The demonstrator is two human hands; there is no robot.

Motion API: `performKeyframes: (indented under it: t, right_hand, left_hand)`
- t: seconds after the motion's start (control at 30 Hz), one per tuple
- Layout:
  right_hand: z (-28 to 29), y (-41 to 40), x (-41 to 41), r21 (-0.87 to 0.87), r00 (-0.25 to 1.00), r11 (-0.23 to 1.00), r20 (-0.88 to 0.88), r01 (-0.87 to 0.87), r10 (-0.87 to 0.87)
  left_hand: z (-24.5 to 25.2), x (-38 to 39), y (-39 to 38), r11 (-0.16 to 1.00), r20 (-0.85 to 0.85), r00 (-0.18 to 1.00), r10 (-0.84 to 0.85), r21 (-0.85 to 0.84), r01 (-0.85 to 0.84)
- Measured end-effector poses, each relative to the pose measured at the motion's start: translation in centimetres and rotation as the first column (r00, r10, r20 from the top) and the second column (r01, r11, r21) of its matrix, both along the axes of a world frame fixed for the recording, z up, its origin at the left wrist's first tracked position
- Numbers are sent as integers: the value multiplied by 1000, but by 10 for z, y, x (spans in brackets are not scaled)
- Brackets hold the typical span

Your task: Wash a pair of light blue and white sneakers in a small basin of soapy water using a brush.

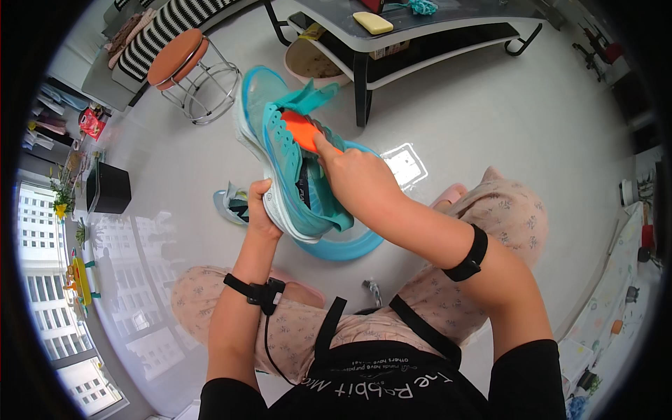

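My left hand (262,210) grips a teal mesh running shoe (283,168) by the side of its white sole. The shoe is raised above the floor, toe pointing away from me, its lace holes without laces and its tongue (312,97) folded out. My right hand (359,173) holds an orange brush-like tool (300,130), index finger stretched along its back. That tool lies in the shoe's throat; its underside is hidden. Below the shoe, a round blue basin (341,252) stands on the floor, partly covered by the shoe and my right hand.
A second shoe (224,202) lies on the floor at left. Ahead are an orange-topped stool (178,60), a low table (336,26) with yellow soap (373,22) and a teal bundle (421,6), and a beige bucket (315,63). A black bin (108,187) stands farther left.
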State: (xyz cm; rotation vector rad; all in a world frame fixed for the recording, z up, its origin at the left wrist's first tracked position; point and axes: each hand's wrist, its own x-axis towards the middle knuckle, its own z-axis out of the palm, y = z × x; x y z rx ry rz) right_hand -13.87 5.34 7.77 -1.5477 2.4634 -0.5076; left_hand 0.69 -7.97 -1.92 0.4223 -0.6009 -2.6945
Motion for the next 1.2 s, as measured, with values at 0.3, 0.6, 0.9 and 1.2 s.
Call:
performKeyframes:
  t: [0.3, 0.6, 0.9, 1.2]
  right_hand:
    - [30, 3, -17, -335, 972, 927, 104, -168, 213]
    - [49, -2, -28, 83, 503, 996, 862, -38, -53]
    - [19, 4, -29, -66, 974, 974, 54, -217, 221]
    - [23, 10, -60, -24, 734, 851, -519, -524, 438]
  left_hand:
    - [22, -2, 8, 955, 85, 984, 157, -266, -129]
    - [2, 3, 2, 866, 147, 942, 303, -454, -208]
    - [16, 11, 24, 788, 374, 920, 116, -599, 144]
    - [48, 7, 14, 960, 76, 967, -245, 155, 231]
